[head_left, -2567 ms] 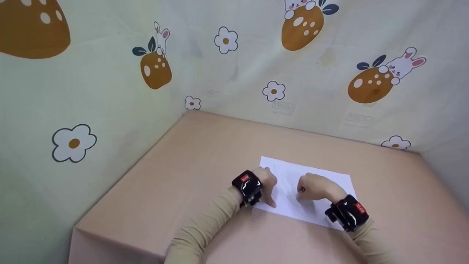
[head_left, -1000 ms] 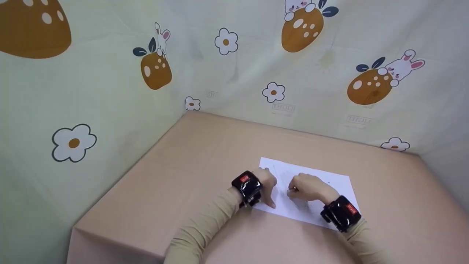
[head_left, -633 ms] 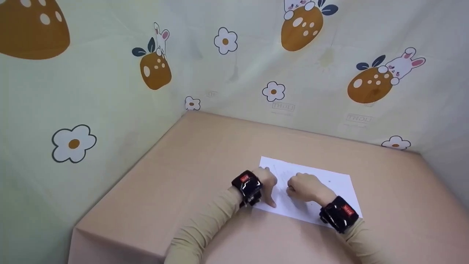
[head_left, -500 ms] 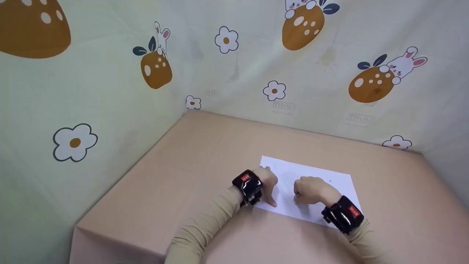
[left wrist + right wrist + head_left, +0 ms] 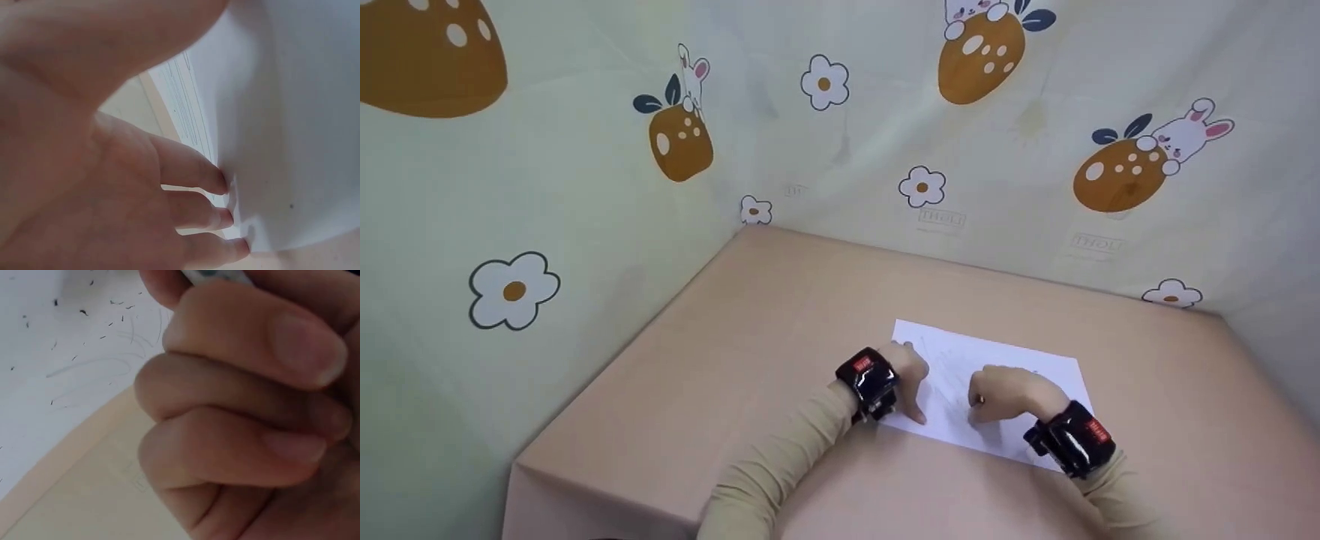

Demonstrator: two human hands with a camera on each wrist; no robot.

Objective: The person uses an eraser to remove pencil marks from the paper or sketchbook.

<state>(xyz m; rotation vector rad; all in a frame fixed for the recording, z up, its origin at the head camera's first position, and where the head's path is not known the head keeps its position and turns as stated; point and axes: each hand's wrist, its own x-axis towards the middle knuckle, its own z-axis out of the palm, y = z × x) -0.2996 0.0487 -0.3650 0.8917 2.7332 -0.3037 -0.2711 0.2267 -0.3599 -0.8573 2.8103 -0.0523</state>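
Observation:
A white sheet of paper (image 5: 945,420) lies on the table, with faint pencil lines (image 5: 183,107) across it. My left hand (image 5: 909,375) rests on the sheet's left part, thumb and fingers spread; in the left wrist view its fingertips (image 5: 216,181) press on the paper. Over the middle of the sheet, my right hand (image 5: 1006,393) has its fingers curled around a small eraser. Just a whitish, dark-smudged end of this eraser (image 5: 222,275) shows in the right wrist view; the fingers hide the rest. Dark eraser crumbs (image 5: 83,312) are scattered on the paper near the right hand.
The table (image 5: 750,337) has a plain peach-beige cover, with its front left corner in view. Pale curtains (image 5: 585,202) printed with flowers, rabbits and orange fruit shapes enclose the left, back and right sides. Each wrist wears a black camera band (image 5: 1076,439).
My right hand has rubbed back and forth over the sheet, going left and then back right and nearer the body, still gripping the eraser. The left hand stays in place.

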